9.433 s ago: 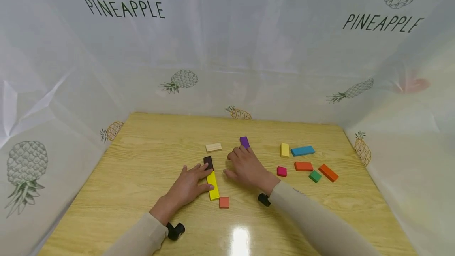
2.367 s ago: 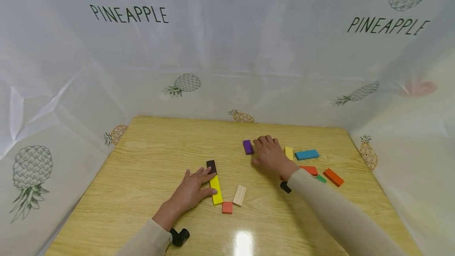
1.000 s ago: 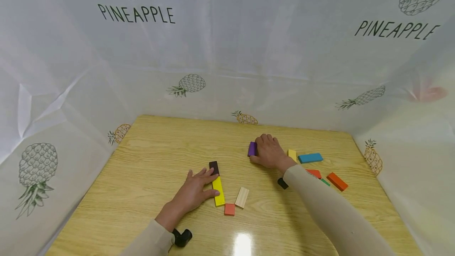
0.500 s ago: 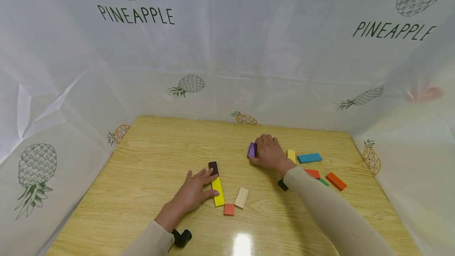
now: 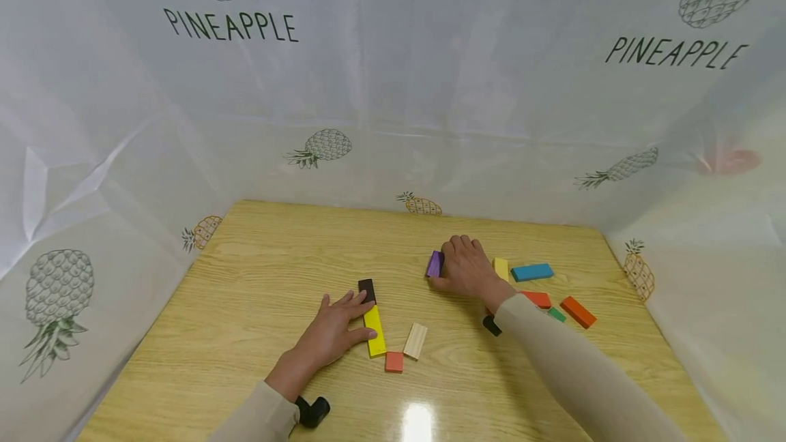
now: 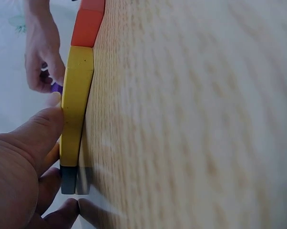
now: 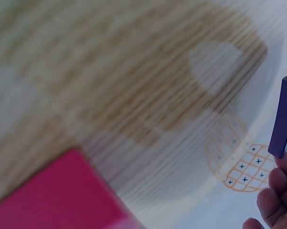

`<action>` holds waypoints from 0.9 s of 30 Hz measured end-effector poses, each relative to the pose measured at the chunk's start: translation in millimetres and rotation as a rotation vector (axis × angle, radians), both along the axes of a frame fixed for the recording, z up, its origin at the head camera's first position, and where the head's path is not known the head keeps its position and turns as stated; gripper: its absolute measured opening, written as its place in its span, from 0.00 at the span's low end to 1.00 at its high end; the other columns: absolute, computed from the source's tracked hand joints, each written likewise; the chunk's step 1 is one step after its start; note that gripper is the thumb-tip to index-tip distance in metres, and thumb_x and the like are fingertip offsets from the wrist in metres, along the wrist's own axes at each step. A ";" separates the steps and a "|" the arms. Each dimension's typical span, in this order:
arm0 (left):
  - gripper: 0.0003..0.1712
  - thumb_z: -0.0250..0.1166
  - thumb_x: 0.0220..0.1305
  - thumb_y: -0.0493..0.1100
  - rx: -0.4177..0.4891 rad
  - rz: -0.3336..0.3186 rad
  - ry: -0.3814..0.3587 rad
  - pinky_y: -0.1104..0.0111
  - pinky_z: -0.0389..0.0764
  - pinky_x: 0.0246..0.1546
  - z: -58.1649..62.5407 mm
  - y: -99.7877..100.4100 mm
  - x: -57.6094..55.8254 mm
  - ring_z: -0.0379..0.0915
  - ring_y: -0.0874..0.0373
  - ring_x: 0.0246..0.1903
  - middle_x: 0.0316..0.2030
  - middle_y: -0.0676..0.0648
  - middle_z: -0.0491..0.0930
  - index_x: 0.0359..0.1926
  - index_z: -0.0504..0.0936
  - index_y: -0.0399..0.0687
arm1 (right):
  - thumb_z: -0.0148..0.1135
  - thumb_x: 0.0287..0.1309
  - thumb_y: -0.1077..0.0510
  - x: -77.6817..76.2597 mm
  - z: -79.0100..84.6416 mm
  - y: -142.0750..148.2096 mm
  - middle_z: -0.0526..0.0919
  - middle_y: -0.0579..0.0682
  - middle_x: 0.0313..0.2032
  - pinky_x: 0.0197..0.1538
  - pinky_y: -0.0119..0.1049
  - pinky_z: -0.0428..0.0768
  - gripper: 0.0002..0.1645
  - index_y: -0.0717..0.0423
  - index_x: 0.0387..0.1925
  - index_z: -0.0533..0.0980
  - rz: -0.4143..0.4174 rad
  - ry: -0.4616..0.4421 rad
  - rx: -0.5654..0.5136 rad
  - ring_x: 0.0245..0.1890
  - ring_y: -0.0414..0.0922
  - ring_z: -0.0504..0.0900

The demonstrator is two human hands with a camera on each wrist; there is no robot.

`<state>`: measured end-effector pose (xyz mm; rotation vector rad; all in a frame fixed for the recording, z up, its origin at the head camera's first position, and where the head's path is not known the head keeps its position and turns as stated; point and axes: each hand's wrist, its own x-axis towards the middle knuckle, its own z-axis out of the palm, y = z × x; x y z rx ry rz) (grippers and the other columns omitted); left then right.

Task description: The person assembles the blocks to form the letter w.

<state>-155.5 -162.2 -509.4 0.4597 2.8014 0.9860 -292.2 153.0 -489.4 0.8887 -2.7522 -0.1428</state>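
Operator: There's the purple block (image 5: 434, 264), toward the back of the table (image 5: 295, 237), and I've got the right-hand grip (image 5: 469, 269) on it, pinching it between thumb and fingers.

Spotter: Down on the table, or lifted?

Operator: I can't tell from here. My right wrist view has it at the edge, fingertips at both ends, with a pink block (image 7: 62, 195) looming in the lower left corner.

Spotter: And the other side?

Operator: Left-hand grip (image 5: 328, 335), loose and spread, clasping nothing! Thumb against the bright yellow block (image 5: 373, 319), fingertips over the black block (image 5: 367, 286). Those two lie end to end.

Spotter: I see a red square block (image 5: 394, 362) at the yellow one's near end.

Operator: Touching it, yes, by my left wrist view. Just beside the square, slanted, a bare wood block (image 5: 415, 341).

Spotter: Over to the right?

Operator: A pale yellow block (image 5: 500, 269) behind my right wrist, then a blue block (image 5: 532, 272). Nearer me, a red block (image 5: 536, 299) and a green block (image 5: 557, 314), both partly under the right sleeve (image 5: 571, 360), then an orange block (image 5: 578, 312). Behind everything, a white pineapple sheet (image 5: 381, 74).
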 end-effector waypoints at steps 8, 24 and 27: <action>0.36 0.71 0.69 0.57 0.001 0.001 0.018 0.29 0.38 0.78 0.3 1.3 0.4 0.55 0.39 0.80 0.77 0.43 0.68 0.72 0.78 0.49 | 0.66 0.60 0.25 19.4 2.2 1.0 0.78 0.57 0.42 0.48 0.53 0.76 0.41 0.61 0.45 0.78 0.019 -0.028 -0.042 0.43 0.55 0.76; 0.36 0.71 0.68 0.58 0.008 0.005 0.022 0.30 0.38 0.78 0.0 0.5 0.2 0.56 0.40 0.80 0.77 0.43 0.68 0.72 0.78 0.51 | 0.64 0.58 0.23 52.9 -7.9 -4.5 0.79 0.52 0.40 0.49 0.49 0.75 0.41 0.58 0.44 0.78 0.086 -0.075 -0.035 0.42 0.52 0.76; 0.36 0.71 0.68 0.58 0.003 0.004 0.026 0.30 0.38 0.78 -0.1 0.9 0.3 0.56 0.40 0.80 0.77 0.43 0.68 0.72 0.78 0.50 | 0.65 0.58 0.23 55.4 -9.0 -3.7 0.79 0.52 0.39 0.48 0.48 0.75 0.40 0.57 0.42 0.78 0.089 -0.059 -0.029 0.41 0.52 0.75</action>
